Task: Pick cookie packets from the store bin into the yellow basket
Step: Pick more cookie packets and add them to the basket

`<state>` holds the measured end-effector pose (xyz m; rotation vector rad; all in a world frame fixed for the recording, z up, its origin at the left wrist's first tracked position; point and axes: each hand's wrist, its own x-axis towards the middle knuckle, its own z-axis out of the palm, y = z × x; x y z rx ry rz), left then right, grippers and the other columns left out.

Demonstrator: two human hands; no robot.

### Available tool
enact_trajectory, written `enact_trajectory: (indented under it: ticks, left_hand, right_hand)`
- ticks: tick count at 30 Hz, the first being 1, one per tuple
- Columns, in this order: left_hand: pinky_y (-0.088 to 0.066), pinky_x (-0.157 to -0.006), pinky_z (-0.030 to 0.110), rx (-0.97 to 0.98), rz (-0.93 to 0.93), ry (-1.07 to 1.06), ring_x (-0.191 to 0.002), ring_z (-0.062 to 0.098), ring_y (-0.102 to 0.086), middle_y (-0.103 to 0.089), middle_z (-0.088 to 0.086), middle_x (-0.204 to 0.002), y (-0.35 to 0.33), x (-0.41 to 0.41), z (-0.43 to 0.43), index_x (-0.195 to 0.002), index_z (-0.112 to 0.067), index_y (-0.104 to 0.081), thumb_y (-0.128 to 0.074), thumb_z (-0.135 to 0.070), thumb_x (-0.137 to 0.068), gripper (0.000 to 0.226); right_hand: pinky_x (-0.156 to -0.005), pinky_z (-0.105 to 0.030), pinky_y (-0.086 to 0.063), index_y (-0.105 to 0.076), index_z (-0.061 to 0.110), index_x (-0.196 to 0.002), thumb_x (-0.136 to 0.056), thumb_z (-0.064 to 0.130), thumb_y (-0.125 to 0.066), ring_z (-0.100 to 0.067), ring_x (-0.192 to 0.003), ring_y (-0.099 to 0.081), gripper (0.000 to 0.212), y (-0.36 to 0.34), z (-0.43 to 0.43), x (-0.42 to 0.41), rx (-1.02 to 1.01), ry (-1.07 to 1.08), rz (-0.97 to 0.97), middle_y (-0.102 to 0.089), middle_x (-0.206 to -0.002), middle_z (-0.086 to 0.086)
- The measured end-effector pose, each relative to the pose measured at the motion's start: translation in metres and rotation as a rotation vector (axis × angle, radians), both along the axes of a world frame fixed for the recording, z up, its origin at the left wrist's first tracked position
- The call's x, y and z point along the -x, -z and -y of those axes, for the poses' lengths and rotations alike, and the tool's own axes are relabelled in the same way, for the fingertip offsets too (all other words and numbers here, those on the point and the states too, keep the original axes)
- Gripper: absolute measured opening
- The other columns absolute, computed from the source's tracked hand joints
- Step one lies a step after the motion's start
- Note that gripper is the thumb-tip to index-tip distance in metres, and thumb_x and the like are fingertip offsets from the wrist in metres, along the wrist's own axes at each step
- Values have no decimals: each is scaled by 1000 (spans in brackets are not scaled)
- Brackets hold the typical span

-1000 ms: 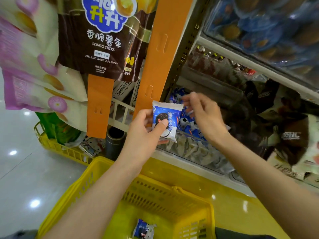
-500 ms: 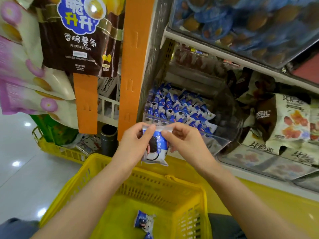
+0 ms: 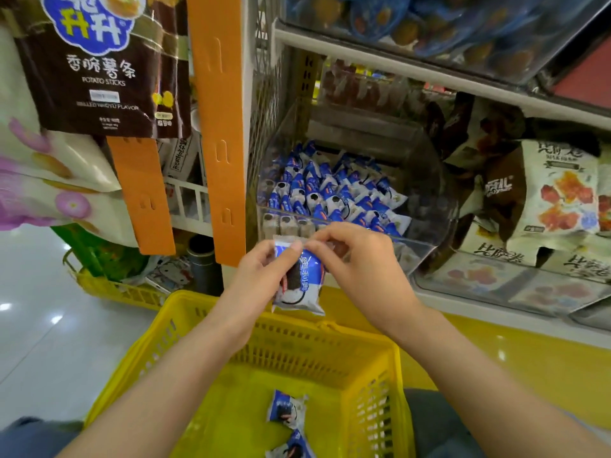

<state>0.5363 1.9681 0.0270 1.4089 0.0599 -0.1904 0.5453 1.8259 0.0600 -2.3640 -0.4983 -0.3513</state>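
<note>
My left hand (image 3: 261,272) and right hand (image 3: 360,259) are pinching a cookie packet (image 3: 302,289) just above the yellow basket (image 3: 330,328) rim. Two packets (image 3: 286,413) are lying inside it, and many more are in the store bin (image 3: 436,200).

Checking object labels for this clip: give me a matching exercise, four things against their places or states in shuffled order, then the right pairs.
Things
1. blue-and-white foil cookie packet
2. yellow plastic basket
3. clear plastic store bin
4. brown potato-sticks bag

Places or states
A. hangs at upper left
B. has two packets on its floor
C. pinched by left hand and right hand
D. holds a heap of packets

Pairs: 1-C, 2-B, 3-D, 4-A
</note>
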Motion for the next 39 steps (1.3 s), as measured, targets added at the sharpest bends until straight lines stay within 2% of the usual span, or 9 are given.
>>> enact_trajectory:
  ticks: [3, 8, 14, 19, 22, 26, 29, 35, 39]
  left_hand:
    - [-56, -67, 25, 77, -45, 30, -83, 14, -70, -71, 6, -97, -1, 0, 1, -111, -13, -55, -72, -32, -60, 58]
    - [-55, -68, 20, 289, 1, -111, -87, 11, -69, -73, 4, -96, -4, -4, -3, -111, -11, -56, -70, -19, -67, 47]
    - [-54, -70, 18, 255, 103, -255, -89, 10, -69, -74, 0, -94, -2, -5, -8, -105, -11, -60, -52, -18, -91, 18]
    - [-54, -62, 17, 101, 104, -320, -78, 6, -68, -73, 1, -85, -2, -5, -8, -96, -11, -64, -45, -19, -96, 21]
    - [-53, -63, 17, -192, 246, -375, -71, 7, -65, -69, 4, -80, -2, -5, -8, -91, -12, -64, -48, -20, -95, 18]
    - [-39, -56, 10, -429, 414, -280, -59, -3, -50, -58, -8, -67, -3, 0, -5, -77, -24, -60, -52, -18, -92, 19]
    - [-41, -57, 11, -456, 451, -234, -64, -1, -55, -60, -10, -69, -2, 3, -2, -79, -23, -61, -54, -17, -92, 16]
    - [-49, -65, 26, -367, 412, -207, -76, 12, -61, -63, -3, -76, -4, 4, -1, -82, -20, -62, -54, -19, -91, 12]
    - [-51, -65, 23, -283, 318, -166, -77, 13, -63, -65, 1, -78, -5, 2, -3, -79, -20, -63, -54, -18, -91, 15]
  right_hand:
    - [-57, -26, -56, -62, 19, -82, -90, 21, -57, -10, -64, -65, 10, -5, 1, -4, -307, 125, -205, -67, -73, 0]
    - [-54, -18, -54, -56, 9, -93, -96, 13, -48, -9, -61, -69, 9, -13, 4, -7, -725, 141, -534, -70, -79, -7]
    - [-61, -22, -57, -54, 7, -100, -95, 5, -46, -11, -69, -70, 9, -6, 3, -6, -498, 28, -710, -69, -79, -5]
    - [-77, -25, -55, -52, 15, -119, -89, 8, -59, -15, -94, -65, 32, -2, 2, -5, -150, 5, -592, -67, -103, -1]
    - [-91, -23, -47, -43, 20, -129, -83, 24, -67, -7, -108, -56, 52, -2, 3, -5, -137, -20, -508, -55, -113, 11]
    - [-88, -26, -51, -58, 21, -112, -85, 27, -64, -5, -95, -62, 29, -3, -3, -2, -216, -82, -382, -65, -98, 9]
    - [-75, -31, -53, -66, 18, -97, -87, 25, -62, -11, -76, -66, 13, -1, -5, 0, -229, -74, -312, -71, -81, -2]
    - [-70, -33, -52, -67, 19, -87, -87, 23, -63, -15, -72, -62, 6, 3, -7, -2, -249, -7, -219, -68, -76, -2]
    - [-65, -30, -49, -63, 15, -90, -89, 21, -60, -10, -74, -56, 7, 4, -7, 3, 98, -60, 111, -61, -83, 4]
